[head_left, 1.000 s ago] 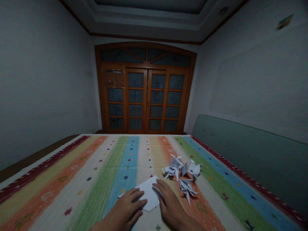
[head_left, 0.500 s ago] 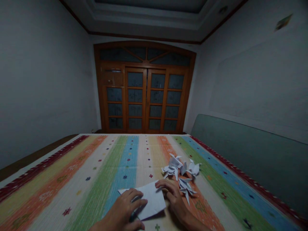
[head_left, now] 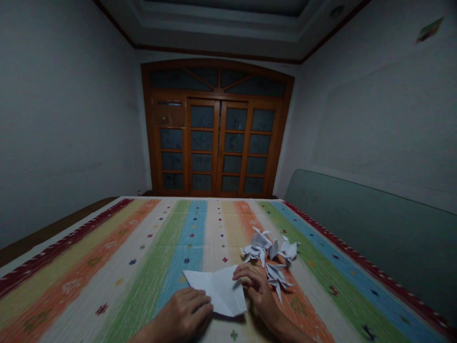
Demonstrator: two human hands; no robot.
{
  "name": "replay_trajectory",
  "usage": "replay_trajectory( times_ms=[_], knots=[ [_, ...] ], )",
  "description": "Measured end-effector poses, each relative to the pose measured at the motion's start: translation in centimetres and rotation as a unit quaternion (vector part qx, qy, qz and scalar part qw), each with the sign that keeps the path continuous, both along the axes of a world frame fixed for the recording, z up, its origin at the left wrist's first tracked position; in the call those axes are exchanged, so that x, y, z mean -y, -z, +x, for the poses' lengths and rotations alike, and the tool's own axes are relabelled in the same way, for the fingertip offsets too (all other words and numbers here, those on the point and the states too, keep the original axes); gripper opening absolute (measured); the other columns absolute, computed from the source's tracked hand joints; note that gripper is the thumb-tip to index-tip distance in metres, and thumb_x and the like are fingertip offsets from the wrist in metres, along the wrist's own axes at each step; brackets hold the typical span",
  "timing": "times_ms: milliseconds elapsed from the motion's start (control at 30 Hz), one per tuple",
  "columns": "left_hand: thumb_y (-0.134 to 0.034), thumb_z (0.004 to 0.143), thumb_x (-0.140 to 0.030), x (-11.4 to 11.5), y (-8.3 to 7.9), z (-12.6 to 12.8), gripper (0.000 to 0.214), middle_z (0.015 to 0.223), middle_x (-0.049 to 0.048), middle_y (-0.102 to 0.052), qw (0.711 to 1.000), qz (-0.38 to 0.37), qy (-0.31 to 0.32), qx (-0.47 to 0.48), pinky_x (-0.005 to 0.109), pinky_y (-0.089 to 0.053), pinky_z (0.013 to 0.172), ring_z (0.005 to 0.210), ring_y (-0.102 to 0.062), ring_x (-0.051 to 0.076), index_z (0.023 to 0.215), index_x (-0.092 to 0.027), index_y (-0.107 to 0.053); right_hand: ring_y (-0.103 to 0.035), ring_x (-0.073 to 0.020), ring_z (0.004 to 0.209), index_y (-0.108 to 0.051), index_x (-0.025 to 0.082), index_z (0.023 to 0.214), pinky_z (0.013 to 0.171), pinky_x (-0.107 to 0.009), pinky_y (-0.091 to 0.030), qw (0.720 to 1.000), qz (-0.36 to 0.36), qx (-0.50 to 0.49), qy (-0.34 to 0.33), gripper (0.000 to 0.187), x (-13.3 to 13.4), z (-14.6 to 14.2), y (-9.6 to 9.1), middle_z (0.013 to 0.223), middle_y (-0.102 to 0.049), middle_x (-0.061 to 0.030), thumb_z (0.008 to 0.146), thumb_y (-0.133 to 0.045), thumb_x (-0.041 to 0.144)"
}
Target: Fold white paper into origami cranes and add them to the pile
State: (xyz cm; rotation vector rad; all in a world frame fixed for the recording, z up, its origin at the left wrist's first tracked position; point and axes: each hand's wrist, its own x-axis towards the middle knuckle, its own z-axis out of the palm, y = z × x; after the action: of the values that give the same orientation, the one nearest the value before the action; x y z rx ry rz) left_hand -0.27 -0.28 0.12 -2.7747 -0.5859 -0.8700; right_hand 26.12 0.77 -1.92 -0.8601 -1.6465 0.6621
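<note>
A: Where's the white sheet?
B: On the striped cloth, between the hands, creased, one pointed corner at far left.
A: Left hand?
B: Fingers together, bent, on the sheet's near-left side.
A: Right hand?
B: Fingers curled, tips at its far-right corner. Pinching, either hand? Can't tell (dim, thumbs unclear).
A: Else?
B: Spiky folded-paper pieces, clustered near the right hand.

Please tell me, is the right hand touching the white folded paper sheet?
Touching. The head view shows the right hand with its fingertips on the far right corner of the white folded paper sheet.
</note>
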Motion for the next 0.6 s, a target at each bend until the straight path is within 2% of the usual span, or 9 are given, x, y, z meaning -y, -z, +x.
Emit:
replay_trajectory(
  times_ms=[100,233,367,433,500,600],
  knots=[
    [-0.04,0.104,-0.01,-0.4,0.1,-0.3,0.028,0.095,0.0103,-0.081,1.0,0.02,0.008,-0.018,0.035,-0.065,0.073,0.085,-0.078,0.024,0.11,-0.019,-0.066,-0.068,-0.0271,0.096,-0.074,0.023,0.088,0.08,-0.037,-0.058,1.0,0.008,-0.002,0.001,0.027,0.1,-0.3,-0.2,0.095,-0.071,-0.0099,0.078,-0.05,0.018],
    [-0.039,0.103,-0.011,-0.7,0.0,-0.8,0.028,0.093,0.0099,-0.08,0.998,-0.019,-0.005,0.052,0.031,-0.064,0.069,0.08,-0.077,0.021,0.116,-0.018,-0.063,-0.069,-0.0281,0.1,-0.077,0.022,0.092,0.087,-0.04,-0.056,0.999,-0.001,0.019,0.039,0.023,0.3,-0.4,-0.6,0.099,-0.072,-0.0111,0.086,-0.054,0.021],
    [-0.044,0.101,-0.013,-0.7,-1.1,-0.7,0.022,0.079,0.0052,-0.077,0.991,0.015,-0.034,0.127,0.029,-0.06,0.06,0.065,-0.074,0.019,0.107,-0.019,-0.064,-0.069,-0.0274,0.094,-0.077,0.022,0.091,0.08,-0.035,-0.056,0.998,-0.007,0.037,0.058,0.021,0.3,-0.6,-0.9,0.095,-0.074,-0.0106,0.091,-0.058,0.031],
    [-0.045,0.102,-0.014,-0.4,-2.1,-0.5,0.021,0.073,0.0033,-0.075,0.987,0.019,-0.04,0.152,0.027,-0.057,0.056,0.06,-0.072,0.018,0.102,-0.019,-0.065,-0.069,-0.0254,0.085,-0.076,0.021,0.084,0.074,-0.032,-0.054,0.998,-0.007,0.044,0.053,0.028,0.2,-0.8,-0.9,0.087,-0.073,-0.0093,0.094,-0.059,0.04],
    [-0.047,0.101,-0.016,-0.1,-3.2,-0.3,0.021,0.073,0.0028,-0.076,0.982,-0.013,-0.047,0.182,0.025,-0.056,0.058,0.06,-0.072,0.016,0.1,-0.019,-0.068,-0.067,-0.0238,0.078,-0.073,0.02,0.076,0.071,-0.03,-0.052,0.998,-0.018,0.048,0.041,0.037,0.2,-0.9,-0.9,0.079,-0.072,-0.0078,0.095,-0.058,0.048],
    [-0.051,0.099,-0.023,0.1,-4.8,-0.1,0.022,0.075,0.0008,-0.077,0.962,-0.135,-0.093,0.217,0.023,-0.054,0.059,0.058,-0.07,0.015,0.094,-0.021,-0.072,-0.065,-0.0237,0.076,-0.07,0.019,0.073,0.07,-0.03,-0.049,0.997,-0.047,0.055,0.039,0.042,0.3,-1.0,-0.8,0.077,-0.07,-0.0071,0.093,-0.061,0.054]
  ],
)
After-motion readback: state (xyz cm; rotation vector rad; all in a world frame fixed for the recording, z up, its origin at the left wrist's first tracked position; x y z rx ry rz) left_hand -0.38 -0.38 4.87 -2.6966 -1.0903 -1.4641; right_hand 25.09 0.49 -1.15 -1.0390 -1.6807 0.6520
